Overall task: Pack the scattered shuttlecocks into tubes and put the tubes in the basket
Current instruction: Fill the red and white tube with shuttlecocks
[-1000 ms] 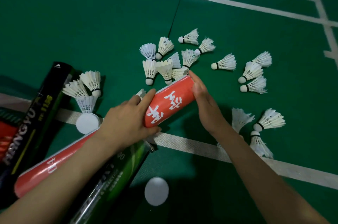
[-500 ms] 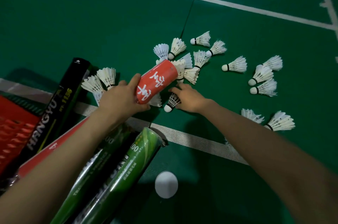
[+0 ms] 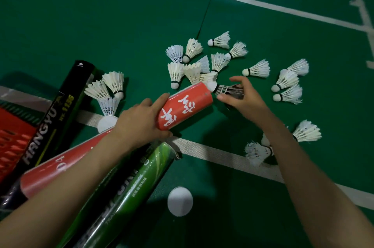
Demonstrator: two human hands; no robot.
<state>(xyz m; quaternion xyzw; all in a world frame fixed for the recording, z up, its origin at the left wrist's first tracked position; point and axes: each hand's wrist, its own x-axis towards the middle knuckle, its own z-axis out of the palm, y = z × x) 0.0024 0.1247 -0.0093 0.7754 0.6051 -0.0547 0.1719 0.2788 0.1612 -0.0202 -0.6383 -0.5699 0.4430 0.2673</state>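
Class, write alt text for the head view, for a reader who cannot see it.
A left hand grips a red tube while the right hand holds a dark shuttlecock, cork first, at its open end. White shuttlecocks lie scattered on the green floor.

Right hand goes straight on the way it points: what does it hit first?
Probably the open mouth of the red tube, gripped by the left hand: the right hand aims its shuttlecock cork-first there. Cork looks at the rim; depth unclear.
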